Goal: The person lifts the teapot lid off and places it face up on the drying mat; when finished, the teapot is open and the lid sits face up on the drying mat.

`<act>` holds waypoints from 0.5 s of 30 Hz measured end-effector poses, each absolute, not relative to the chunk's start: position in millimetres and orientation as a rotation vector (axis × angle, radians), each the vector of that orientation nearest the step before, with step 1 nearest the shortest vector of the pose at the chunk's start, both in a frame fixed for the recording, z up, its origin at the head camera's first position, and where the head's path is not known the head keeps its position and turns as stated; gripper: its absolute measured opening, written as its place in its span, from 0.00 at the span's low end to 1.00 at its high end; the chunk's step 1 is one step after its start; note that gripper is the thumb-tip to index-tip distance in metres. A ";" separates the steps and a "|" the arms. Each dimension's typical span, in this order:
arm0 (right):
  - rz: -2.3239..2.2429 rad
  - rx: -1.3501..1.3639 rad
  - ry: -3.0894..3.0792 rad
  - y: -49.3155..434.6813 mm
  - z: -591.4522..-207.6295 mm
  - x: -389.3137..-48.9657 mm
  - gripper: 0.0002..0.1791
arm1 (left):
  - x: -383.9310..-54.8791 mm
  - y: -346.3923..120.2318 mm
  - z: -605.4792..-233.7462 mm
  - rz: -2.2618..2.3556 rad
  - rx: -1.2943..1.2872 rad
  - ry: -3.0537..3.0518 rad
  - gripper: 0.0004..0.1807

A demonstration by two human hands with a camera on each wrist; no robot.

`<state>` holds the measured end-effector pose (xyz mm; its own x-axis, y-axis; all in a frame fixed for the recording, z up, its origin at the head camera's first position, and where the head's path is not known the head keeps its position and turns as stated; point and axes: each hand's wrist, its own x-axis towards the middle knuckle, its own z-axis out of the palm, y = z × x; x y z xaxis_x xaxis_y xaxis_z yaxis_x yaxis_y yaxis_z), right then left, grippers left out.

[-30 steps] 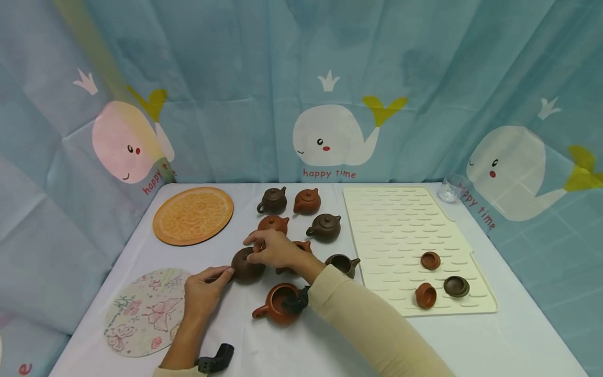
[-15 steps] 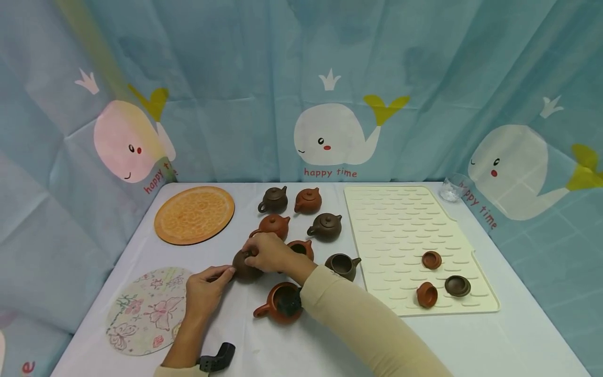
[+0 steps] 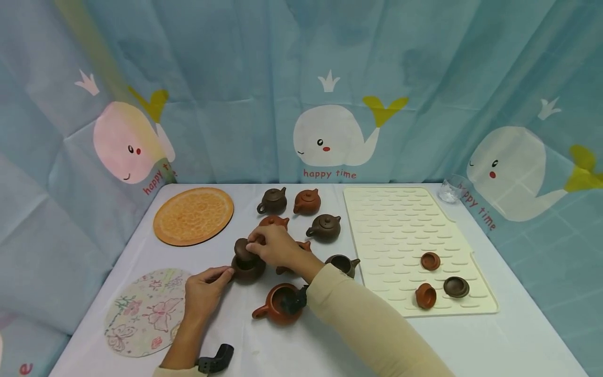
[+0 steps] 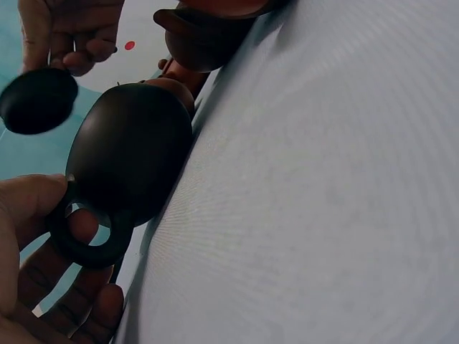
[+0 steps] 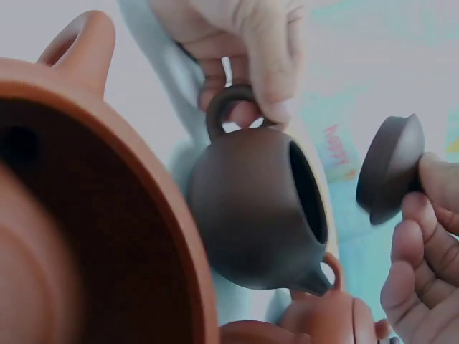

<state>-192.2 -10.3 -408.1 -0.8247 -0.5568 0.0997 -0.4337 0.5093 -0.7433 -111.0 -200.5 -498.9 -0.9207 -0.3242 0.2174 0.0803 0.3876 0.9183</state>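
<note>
Nearest the person, the left hand [image 3: 203, 292] pinches the ring handle of a dark brown teapot [image 3: 247, 267] standing on the white table [image 3: 330, 345], thumb over the loop and a finger through it. The pot is round-bellied, matte, with a short spout and an open mouth. Just above it, the right hand [image 3: 273, 246] holds the matching dark lid [image 3: 243, 249] in its fingertips, lifted clear of the opening.

A dark brown lid [image 3: 243, 249] is held over a dark brown teapot [image 3: 248, 267], a terracotta-orange open teapot [image 3: 279, 303] is seen nearer, and a floral pastel mat [image 3: 141, 311] and orange dotted mat [image 3: 193, 215] are seen on the white bench [image 3: 301, 345].
</note>
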 end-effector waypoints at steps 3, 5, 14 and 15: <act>-1.410 -0.789 2.483 -6.9 -405.8 -191.7 0.05 | -110.5 -201.4 -498.7 -1.544 0.223 -2.289 0.04; -1.601 -0.716 2.319 -4.2 -404.6 -190.7 0.05 | -110.0 -201.4 -498.3 -1.545 0.227 -2.287 0.05; -2.155 -0.364 1.490 18.9 -393.5 -178.4 0.03 | -110.0 -200.4 -499.3 -1.529 0.236 -2.315 0.05; -2.180 -0.360 1.432 21.5 -392.7 -176.8 0.03 | -110.0 -200.3 -499.1 -1.528 0.237 -2.316 0.06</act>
